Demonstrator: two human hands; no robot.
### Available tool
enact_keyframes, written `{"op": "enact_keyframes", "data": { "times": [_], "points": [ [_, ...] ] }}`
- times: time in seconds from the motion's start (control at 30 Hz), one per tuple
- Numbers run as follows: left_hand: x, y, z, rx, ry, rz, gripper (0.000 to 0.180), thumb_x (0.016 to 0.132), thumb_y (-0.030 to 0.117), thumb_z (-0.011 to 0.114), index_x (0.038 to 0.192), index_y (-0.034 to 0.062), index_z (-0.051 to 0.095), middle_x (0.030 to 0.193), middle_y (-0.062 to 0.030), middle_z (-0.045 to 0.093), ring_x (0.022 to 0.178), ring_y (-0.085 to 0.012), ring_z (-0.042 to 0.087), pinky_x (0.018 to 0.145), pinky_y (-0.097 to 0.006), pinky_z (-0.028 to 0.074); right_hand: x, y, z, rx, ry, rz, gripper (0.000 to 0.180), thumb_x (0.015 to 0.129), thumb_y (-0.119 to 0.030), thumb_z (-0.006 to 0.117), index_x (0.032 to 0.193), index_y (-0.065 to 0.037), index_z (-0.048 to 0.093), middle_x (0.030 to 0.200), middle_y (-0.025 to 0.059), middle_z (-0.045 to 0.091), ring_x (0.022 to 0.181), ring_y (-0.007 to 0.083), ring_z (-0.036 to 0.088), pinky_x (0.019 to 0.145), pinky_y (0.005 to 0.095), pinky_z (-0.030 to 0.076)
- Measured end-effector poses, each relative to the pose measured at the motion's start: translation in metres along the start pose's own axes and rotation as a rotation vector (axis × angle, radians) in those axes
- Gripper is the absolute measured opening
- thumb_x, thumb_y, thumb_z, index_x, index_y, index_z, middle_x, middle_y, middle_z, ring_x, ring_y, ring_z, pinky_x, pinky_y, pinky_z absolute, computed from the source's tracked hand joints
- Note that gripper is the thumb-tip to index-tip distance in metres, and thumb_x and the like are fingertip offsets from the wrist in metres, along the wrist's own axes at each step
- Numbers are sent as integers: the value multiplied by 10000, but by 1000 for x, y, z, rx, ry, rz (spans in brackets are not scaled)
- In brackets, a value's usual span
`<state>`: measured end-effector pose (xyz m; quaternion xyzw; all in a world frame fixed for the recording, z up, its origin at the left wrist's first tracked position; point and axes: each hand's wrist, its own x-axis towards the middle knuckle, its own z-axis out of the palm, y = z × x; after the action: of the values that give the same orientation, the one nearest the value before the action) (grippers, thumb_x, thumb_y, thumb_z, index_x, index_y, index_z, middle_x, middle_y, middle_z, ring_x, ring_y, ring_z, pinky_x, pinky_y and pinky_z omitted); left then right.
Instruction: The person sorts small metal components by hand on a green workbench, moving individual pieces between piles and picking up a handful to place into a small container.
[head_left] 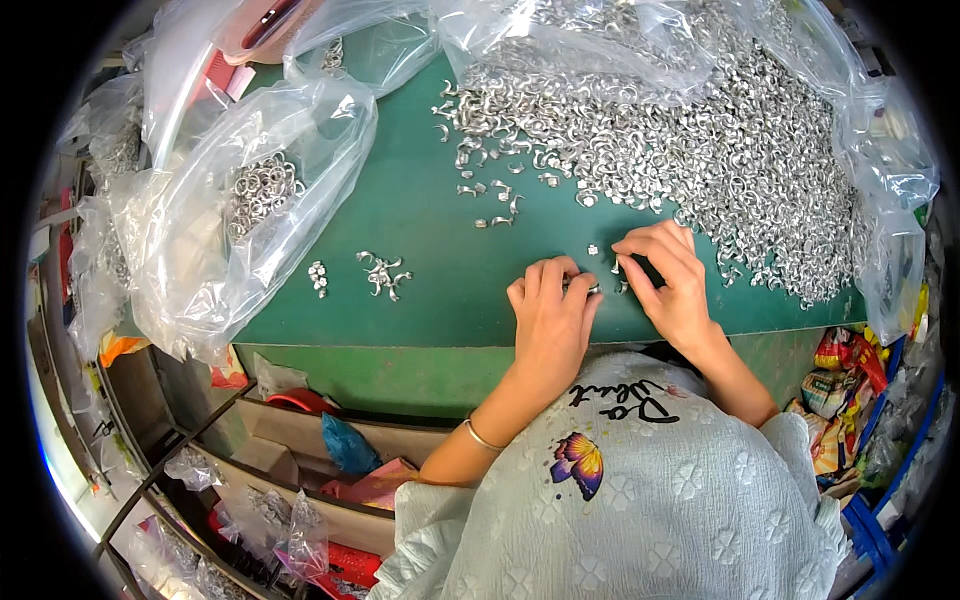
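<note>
My left hand (550,308) is closed at the green tabletop's near edge, its fingers curled around a small silver ring (594,288) that is mostly hidden. Just to its right, the thumb and forefinger of my right hand (678,285) pinch a small curved silver piece (616,267), which looks like an open ring. A tiny square-headed silver piece (593,249) lies on the table between the two hands. Beyond my right hand spreads a large heap of silver open rings (740,150). Several strays lie at its left side.
A clear plastic bag (330,130) holding silver rings (264,195) stands at the left. Nearer lie a small cluster of rings (384,275) and a flower-shaped piece (318,278). Plastic sheeting (620,50) covers part of the heap. Below the table is an open drawer (290,440).
</note>
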<state>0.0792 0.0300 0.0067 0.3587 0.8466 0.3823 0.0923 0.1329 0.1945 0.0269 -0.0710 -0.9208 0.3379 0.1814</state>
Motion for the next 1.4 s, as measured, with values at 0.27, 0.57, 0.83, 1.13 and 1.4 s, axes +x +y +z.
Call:
{"op": "enact_keyframes", "data": {
  "times": [0.27, 0.57, 0.83, 1.13, 1.4],
  "points": [
    [5, 2, -1, -138, 140, 17, 131, 743, 34, 744, 827, 79, 654, 1023, -46, 599, 1010, -244, 548, 848, -372, 360, -1, 1, -1, 5, -37, -8, 188, 740, 38, 704, 901, -46, 659, 885, 65, 642, 822, 238, 576, 735, 346, 385],
    [-9, -80, -75, 389, 541, -330, 195, 838, 77, 680, 1023, 79, 620, 1282, -161, 467, 1232, -388, 413, 982, -517, 323, 8, -3, 18, 116, -163, -115, 167, 792, 24, 666, 953, -15, 645, 932, 104, 628, 864, 287, 575, 734, 392, 449],
    [7, -98, -74, 486, 487, -321, 228, 876, 81, 635, 1088, 24, 575, 1349, -211, 397, 1337, -465, 302, 1065, -670, 207, 70, -13, 63, -217, -85, -237, 210, 782, -105, 709, 959, -17, 639, 976, 58, 568, 942, 246, 511, 787, 356, 405],
    [53, -67, -69, 223, 320, -11, 191, 830, 26, 672, 1015, 51, 634, 1066, -80, 605, 1018, -259, 573, 920, -376, 382, 71, -4, 43, -102, -143, -217, 159, 756, -83, 720, 890, -68, 636, 890, 43, 543, 887, 233, 501, 770, 349, 366],
    [54, -82, -66, 195, 343, -80, 121, 801, -9, 682, 895, 11, 609, 935, -108, 616, 884, -291, 582, 787, -365, 424, 83, 7, 50, -268, -188, -352, 88, 755, -100, 683, 820, -92, 624, 868, 33, 530, 907, 203, 505, 777, 343, 371]
  ]
}}
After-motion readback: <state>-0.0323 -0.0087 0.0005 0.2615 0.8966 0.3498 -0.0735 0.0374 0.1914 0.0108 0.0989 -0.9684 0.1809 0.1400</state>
